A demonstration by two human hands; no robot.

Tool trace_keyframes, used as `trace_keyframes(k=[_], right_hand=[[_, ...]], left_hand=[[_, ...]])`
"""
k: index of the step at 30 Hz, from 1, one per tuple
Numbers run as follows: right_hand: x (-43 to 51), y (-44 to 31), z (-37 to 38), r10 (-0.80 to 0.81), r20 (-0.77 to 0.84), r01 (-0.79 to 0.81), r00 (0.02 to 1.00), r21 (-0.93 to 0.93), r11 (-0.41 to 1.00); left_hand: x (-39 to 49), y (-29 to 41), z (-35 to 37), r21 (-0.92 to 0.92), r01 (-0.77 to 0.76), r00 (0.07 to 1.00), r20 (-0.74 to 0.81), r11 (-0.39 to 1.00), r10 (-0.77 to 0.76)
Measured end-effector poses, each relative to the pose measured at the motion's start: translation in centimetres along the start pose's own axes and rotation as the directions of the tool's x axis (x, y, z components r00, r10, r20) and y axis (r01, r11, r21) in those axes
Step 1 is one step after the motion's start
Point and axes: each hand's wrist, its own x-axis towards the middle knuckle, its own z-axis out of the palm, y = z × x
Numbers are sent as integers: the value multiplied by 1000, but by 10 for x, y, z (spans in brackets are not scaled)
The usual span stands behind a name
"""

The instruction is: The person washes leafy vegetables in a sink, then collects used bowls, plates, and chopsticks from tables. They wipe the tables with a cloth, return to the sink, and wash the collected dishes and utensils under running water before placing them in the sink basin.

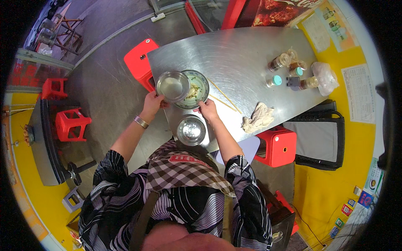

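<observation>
My left hand (154,105) grips the rim of a stainless steel bowl (172,86) that holds some clear liquid. This bowl overlaps the left part of a bowl with a dark patterned rim (205,84), hiding that part from view. Pale liquid, green bits and brownish food scraps (195,90) lie in the patterned bowl. My right hand (207,109) has its near right rim between thumb and fingers. Closer to me, a second steel bowl (191,131) stands near the table corner. Two wooden chopsticks (225,96) lie just right of the patterned bowl.
On the steel table (232,53) lies a crumpled cloth (259,117). Several condiment jars (279,61) and a plastic bag (325,78) stand by the yellow wall. Red plastic stools (141,59) are beside the table; another red stool (278,146) sits at its near right edge.
</observation>
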Motion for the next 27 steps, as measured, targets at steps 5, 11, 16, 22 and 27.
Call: trace_keyframes(k=[5, 11, 16, 22, 27], right_hand=[[-3, -7, -30, -320, -140, 205, 937, -521, 828], [-23, -3, -100, -667, -154, 58, 729, -957, 284], [-30, 10, -103, -620, -69, 22, 781, -990, 138], [-68, -11, -99, -333, -394, -212, 857, -858, 469], [-135, -22, -24, -203, -174, 140, 964, -317, 938]], left_hand=[[2, -20, 12, -47, 62, 997, 36, 997, -61], [11, -27, 20, -1, 26, 996, 89, 1000, -26], [7, -16, 29, 58, 37, 999, 31, 998, -39], [-20, 2, 31, 618, -74, 965, -153, 783, 212], [-74, 2, 85, -129, 40, 926, 378, 991, 11]])
